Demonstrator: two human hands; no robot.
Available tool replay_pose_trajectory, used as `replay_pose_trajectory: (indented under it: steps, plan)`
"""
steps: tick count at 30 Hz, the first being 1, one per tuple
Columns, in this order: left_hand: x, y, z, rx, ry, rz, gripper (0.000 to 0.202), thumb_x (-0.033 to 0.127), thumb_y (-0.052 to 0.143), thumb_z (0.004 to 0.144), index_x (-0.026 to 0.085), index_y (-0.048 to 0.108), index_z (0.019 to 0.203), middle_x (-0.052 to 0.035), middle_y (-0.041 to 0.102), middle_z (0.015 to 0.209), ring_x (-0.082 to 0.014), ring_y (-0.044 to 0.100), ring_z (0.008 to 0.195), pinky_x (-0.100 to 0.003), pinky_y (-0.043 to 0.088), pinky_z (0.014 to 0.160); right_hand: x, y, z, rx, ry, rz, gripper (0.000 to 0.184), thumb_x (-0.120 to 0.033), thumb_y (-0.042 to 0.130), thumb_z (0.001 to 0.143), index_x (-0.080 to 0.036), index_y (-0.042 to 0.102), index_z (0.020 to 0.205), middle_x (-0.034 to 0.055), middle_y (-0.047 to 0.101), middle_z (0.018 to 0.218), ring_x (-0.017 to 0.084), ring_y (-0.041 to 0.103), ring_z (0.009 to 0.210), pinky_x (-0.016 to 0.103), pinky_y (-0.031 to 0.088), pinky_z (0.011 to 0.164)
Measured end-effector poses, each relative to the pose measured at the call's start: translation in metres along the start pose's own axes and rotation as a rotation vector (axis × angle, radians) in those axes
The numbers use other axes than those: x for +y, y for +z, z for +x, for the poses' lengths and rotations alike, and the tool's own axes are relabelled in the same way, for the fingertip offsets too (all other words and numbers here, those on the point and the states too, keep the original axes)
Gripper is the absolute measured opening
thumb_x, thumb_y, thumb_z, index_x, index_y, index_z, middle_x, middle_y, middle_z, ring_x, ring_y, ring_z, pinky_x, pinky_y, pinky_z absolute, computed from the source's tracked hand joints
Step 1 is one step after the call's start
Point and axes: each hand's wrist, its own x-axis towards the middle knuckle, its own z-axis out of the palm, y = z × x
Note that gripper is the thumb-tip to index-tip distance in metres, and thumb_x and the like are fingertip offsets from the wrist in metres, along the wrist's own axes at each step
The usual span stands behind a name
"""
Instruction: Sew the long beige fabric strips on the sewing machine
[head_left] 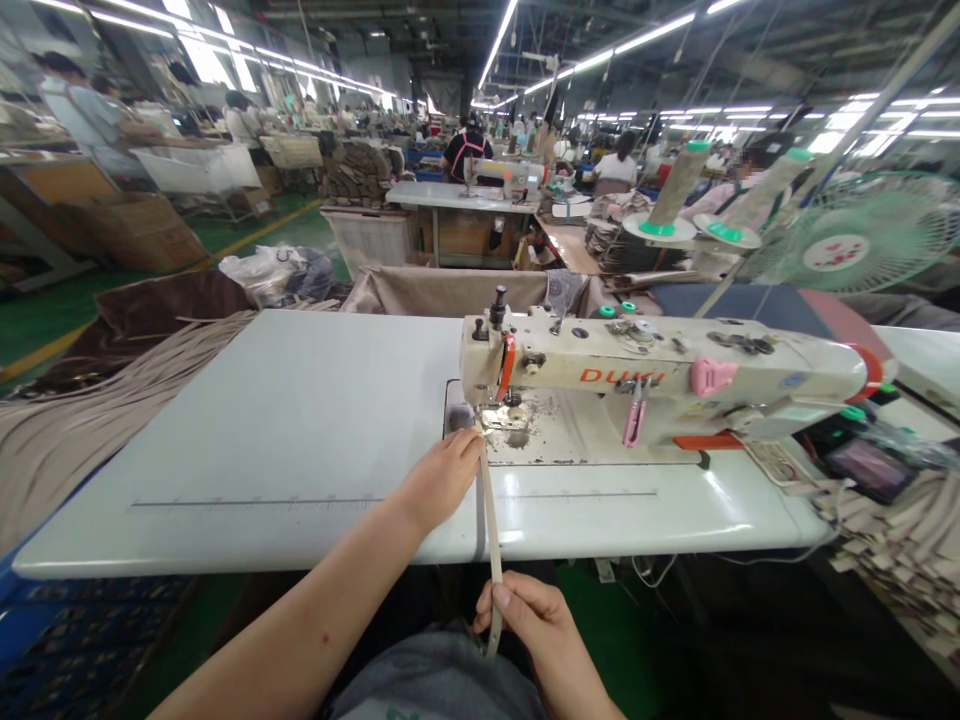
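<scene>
A narrow beige fabric strip (491, 520) runs from the needle area of the sewing machine (570, 365) toward me and hangs over the table's front edge. My left hand (450, 472) lies on the table just in front of the presser foot, its fingers closed together on the strip's far end. Below the table edge, my right hand (529, 612) pinches the strip between thumb and fingers, close to its loose lower end. The strip looks fairly straight between both hands. My left fingers partly hide where it meets the presser foot.
A ruler scale (255, 503) is printed along the white table (315, 400). Pink thread snips (634, 415) hang on the machine. Long strips (90, 400) are heaped at left, stacked pieces (900, 540) at right. A green fan (840, 250) and thread cones (679, 185) stand behind.
</scene>
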Motion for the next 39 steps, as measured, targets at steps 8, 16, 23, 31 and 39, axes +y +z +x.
replay_pose_trajectory:
  steps: [8, 16, 23, 31, 39]
  plan:
    - [0.002, -0.003, 0.002, 0.011, -0.022, 0.045, 0.024, 0.015, 0.049, 0.099, 0.017, 0.055, 0.122, -0.0114, 0.061, 0.130, -0.0241, 0.060, 0.124, -0.039, 0.049, 0.111, 0.014, -0.008, 0.007, -0.073, -0.034, -0.060, 0.041, -0.053, 0.068, 0.092, -0.016, 0.078, 0.077, 0.0057, 0.071, 0.071, 0.019, 0.063, 0.069, 0.030, 0.048, 0.070]
    - [0.001, 0.000, -0.003, 0.052, 0.091, 0.162, 0.020, 0.014, 0.046, 0.102, 0.015, 0.062, 0.113, -0.0090, 0.068, 0.113, -0.0232, 0.062, 0.119, -0.041, 0.048, 0.112, 0.012, -0.010, 0.005, -0.139, -0.065, -0.062, 0.040, -0.050, 0.067, 0.093, -0.016, 0.078, 0.075, 0.0049, 0.067, 0.071, 0.018, 0.060, 0.067, 0.029, 0.045, 0.067]
    - [0.004, -0.006, -0.001, 0.008, 0.079, 0.131, 0.018, 0.016, 0.046, 0.102, 0.016, 0.063, 0.109, -0.0091, 0.068, 0.112, -0.0237, 0.062, 0.116, -0.041, 0.052, 0.106, 0.006, -0.011, 0.005, -0.158, -0.171, -0.178, 0.036, -0.049, 0.070, 0.090, -0.018, 0.074, 0.072, 0.0040, 0.063, 0.077, 0.019, 0.058, 0.074, 0.030, 0.043, 0.071]
    - [0.004, -0.006, 0.000, -0.012, 0.053, 0.089, 0.016, 0.015, 0.048, 0.101, 0.016, 0.063, 0.108, -0.0111, 0.066, 0.116, -0.0244, 0.062, 0.116, -0.040, 0.054, 0.103, -0.002, -0.005, 0.009, 0.048, -0.179, -0.259, 0.035, -0.055, 0.071, 0.088, -0.020, 0.078, 0.086, 0.0044, 0.066, 0.082, 0.020, 0.059, 0.078, 0.030, 0.046, 0.074]
    - [0.003, -0.007, 0.000, -0.045, 0.031, 0.044, 0.017, 0.016, 0.045, 0.102, 0.019, 0.061, 0.108, -0.0094, 0.065, 0.116, -0.0235, 0.063, 0.115, -0.040, 0.054, 0.103, -0.006, -0.003, 0.013, 0.050, -0.061, -0.123, 0.045, -0.062, 0.075, 0.083, -0.018, 0.079, 0.090, 0.0048, 0.074, 0.072, 0.018, 0.062, 0.069, 0.028, 0.048, 0.068]
